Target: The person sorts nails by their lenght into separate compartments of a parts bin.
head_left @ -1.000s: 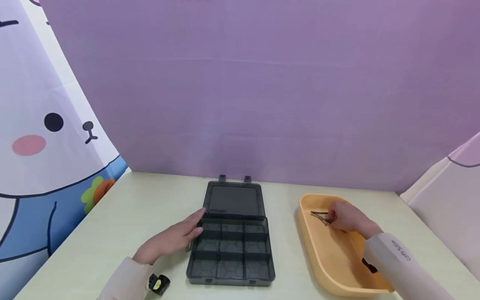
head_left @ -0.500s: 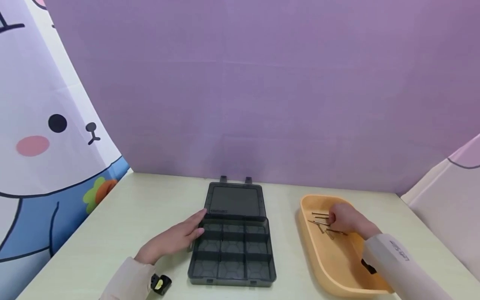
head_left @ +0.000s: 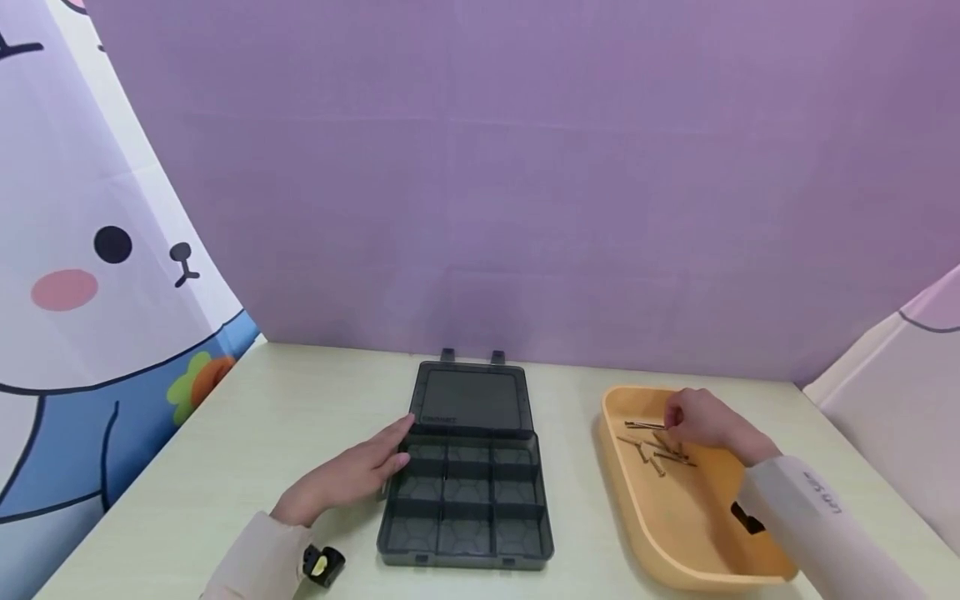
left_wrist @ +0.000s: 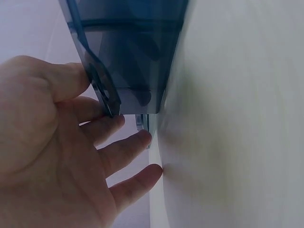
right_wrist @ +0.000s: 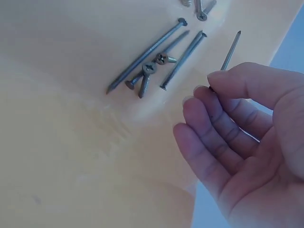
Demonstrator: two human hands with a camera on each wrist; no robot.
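Observation:
In the right wrist view my right hand (right_wrist: 242,123) pinches a nail (right_wrist: 231,50) between thumb and index fingertip, its point sticking out past the thumb. That hand (head_left: 707,422) is over the far end of the orange tray (head_left: 675,525). Loose on the tray floor, beside the fingers, lie long nails (right_wrist: 145,58) and shorter cross-head screws (right_wrist: 149,69). My left hand (head_left: 341,479) rests with extended fingers against the left side of a dark, see-through compartment box (head_left: 465,560). Its thumb touches the box's rim in the left wrist view.
The box's lid (head_left: 471,398) is folded back flat behind it, with two latches at its far edge. Pale tabletop (head_left: 573,467) lies between box and tray. A purple cloth backdrop (head_left: 525,208) rises behind the table, with printed cloth at both sides.
My right hand has gone from reaching low among the nails and screws to lifting slightly with a nail pinched. The pile has spread out. My left hand has stayed at the box.

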